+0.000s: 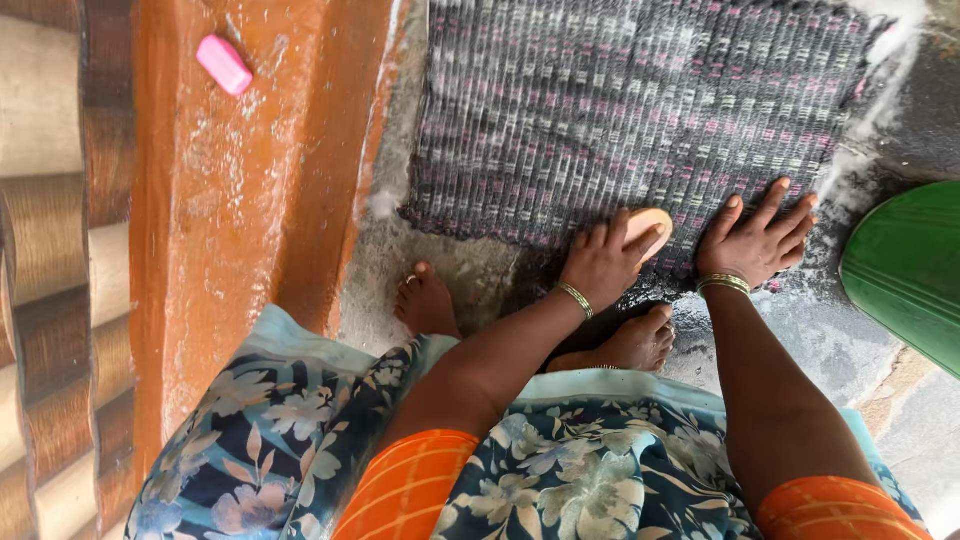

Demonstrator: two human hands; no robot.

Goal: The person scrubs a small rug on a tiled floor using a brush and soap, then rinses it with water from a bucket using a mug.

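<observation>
- Grey woven mat [640, 110] with pink and pale threads, spread flat on wet stone floor [820, 340], soap foam along its right edge and lower left corner.
- Left hand [600, 262] curled around a tan scrubbing brush [652, 225], pressed onto the near edge of the mat; thin bangle at the wrist.
- Right hand [758, 240] flat and released, fingers spread, palm down on the mat just beside the brush; gold bangles at the wrist.
- Two bare feet below the mat's near edge, one left of the arms, one between them.
- Pink soap bar [223, 64] on the orange ledge [240, 200], well apart from the hands.
- Green tub [905, 270] at the right edge, near the right hand.
</observation>
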